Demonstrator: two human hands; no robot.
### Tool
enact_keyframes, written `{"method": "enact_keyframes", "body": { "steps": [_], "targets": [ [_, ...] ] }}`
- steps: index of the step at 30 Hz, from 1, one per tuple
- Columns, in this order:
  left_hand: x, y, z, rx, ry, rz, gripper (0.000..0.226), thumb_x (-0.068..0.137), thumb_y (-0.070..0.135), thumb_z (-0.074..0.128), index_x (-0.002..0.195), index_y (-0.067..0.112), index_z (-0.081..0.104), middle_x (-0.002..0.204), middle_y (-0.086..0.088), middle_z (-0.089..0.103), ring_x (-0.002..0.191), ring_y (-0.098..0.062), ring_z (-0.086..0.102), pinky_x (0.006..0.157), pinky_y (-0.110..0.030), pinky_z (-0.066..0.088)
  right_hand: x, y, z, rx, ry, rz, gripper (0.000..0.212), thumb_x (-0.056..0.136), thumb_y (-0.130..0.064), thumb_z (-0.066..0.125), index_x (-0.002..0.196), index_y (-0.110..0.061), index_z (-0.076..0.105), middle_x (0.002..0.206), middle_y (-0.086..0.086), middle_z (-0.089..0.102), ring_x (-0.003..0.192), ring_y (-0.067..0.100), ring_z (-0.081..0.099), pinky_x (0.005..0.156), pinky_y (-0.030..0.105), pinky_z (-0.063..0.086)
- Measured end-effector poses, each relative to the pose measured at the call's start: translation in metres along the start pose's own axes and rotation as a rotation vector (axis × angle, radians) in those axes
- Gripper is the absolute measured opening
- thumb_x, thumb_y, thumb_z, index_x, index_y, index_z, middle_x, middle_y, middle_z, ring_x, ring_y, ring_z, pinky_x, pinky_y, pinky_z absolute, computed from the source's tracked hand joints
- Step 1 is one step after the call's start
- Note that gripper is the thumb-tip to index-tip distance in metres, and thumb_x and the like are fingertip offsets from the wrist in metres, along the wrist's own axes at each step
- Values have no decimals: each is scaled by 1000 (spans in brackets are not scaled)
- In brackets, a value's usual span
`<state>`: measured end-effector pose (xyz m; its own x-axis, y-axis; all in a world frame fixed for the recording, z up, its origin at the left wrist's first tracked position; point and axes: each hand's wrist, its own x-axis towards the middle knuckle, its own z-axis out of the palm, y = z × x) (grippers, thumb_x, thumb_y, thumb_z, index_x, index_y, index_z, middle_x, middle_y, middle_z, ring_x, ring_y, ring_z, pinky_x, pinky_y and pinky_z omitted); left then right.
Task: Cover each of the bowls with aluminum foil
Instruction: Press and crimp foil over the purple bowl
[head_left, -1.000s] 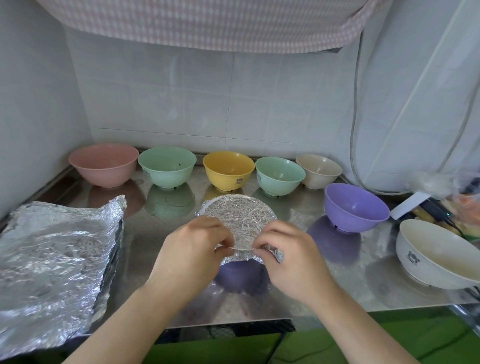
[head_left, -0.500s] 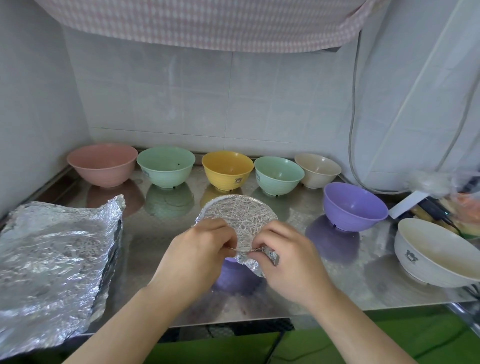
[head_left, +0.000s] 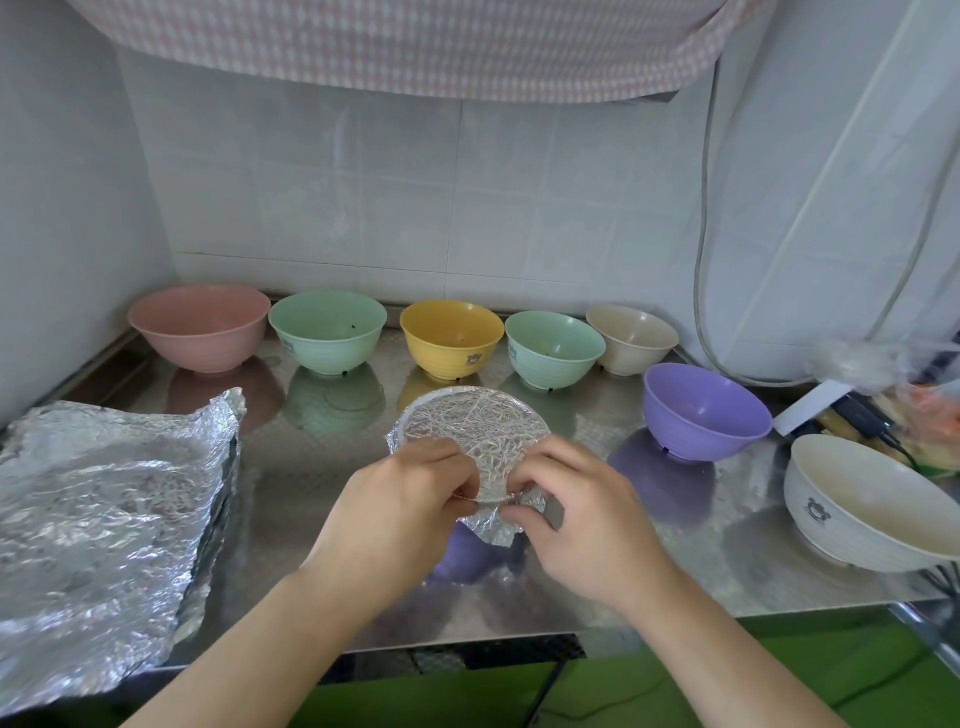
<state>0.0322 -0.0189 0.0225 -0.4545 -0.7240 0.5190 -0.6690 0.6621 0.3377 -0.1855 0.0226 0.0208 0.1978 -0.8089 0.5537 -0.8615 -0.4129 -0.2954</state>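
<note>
Nearest the viewer, 2 bare forearms reach over the front edge of the steel counter (head_left: 649, 587). The left hand (head_left: 395, 512) and the right hand (head_left: 587, 525) meet at the near rim of the foil-covered bowl (head_left: 475, 431); the fingers of both are curled and pinch the crinkled foil edge against that rim. Purple shows beneath the foil on the bowl's near side. To the left of this bowl lies a stack of aluminum foil sheets (head_left: 98, 525), its far corner turned up. To its right stand 2 uncovered bowls: a large white bowl (head_left: 872, 506) near the counter's right edge, and a purple bowl (head_left: 704, 410) further back. Behind the covered bowl, 5 uncovered bowls line the tiled wall, from left: pink bowl (head_left: 200, 325), green bowl (head_left: 327, 330), yellow bowl (head_left: 452, 335), second green bowl (head_left: 553, 345), beige bowl (head_left: 631, 338).
</note>
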Motion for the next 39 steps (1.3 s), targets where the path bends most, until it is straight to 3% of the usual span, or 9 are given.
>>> {"method": "enact_keyframes", "body": {
  "steps": [3,8,11,15,18,22,26,32,39],
  "targets": [
    [0,-1,-3,-8,-7,-17,24,80,16,79,82,30,59,89,16,56,80,-7,53,59,-34,52,0,-3,3,-65,41,-34,21,85,-27,86,85,-26,66,94,-14,59,86,9,57,67,23,36],
    [-1,7,-5,28,4,37,23,77,41,82,87,33,62,90,17,56,82,-5,56,59,-22,47,2,-10,8,-19,45,-33,19,86,-23,84,85,-23,66,92,-14,57,86,9,57,67,25,43],
    [2,8,0,56,21,51,27,77,35,86,82,29,60,84,13,55,77,-9,54,52,-28,48,2,-11,7,11,17,-34,18,86,-22,83,89,-23,65,95,-15,57,86,7,56,66,25,45],
    [1,3,-1,37,18,15,28,76,23,87,78,29,59,83,14,55,78,-5,49,53,-30,48,-2,-4,0,-23,21,-5,23,85,-30,86,92,-26,64,99,-16,59,87,5,56,66,18,39],
    [0,2,-4,34,9,5,28,77,26,88,80,31,60,85,16,56,82,-3,49,55,-28,49,-3,-2,3,-30,56,-5,24,84,-31,87,87,-25,65,96,-15,59,84,8,56,66,24,42],
    [0,8,-4,39,6,13,26,76,38,87,86,33,64,90,18,58,83,-2,54,55,-22,46,0,-8,14,-8,65,-16,23,84,-17,86,83,-21,64,90,-12,55,82,11,54,65,27,42],
    [2,9,-1,56,2,31,26,77,35,88,84,32,63,87,16,58,79,-5,54,51,-29,51,3,-10,14,30,18,-15,21,86,-14,82,86,-21,63,93,-14,53,86,11,54,66,35,49],
    [4,0,-2,79,-8,9,28,79,24,85,81,31,58,87,16,56,84,-3,51,55,-29,50,-3,0,3,-1,10,16,21,88,-29,85,90,-26,64,97,-17,55,90,6,56,70,26,46],
    [0,4,-6,59,-18,14,21,82,35,81,90,35,61,94,18,58,84,-3,54,57,-26,49,4,-11,11,11,30,8,22,86,-25,83,83,-24,62,89,-13,54,85,11,55,66,33,48]
  ]
}}
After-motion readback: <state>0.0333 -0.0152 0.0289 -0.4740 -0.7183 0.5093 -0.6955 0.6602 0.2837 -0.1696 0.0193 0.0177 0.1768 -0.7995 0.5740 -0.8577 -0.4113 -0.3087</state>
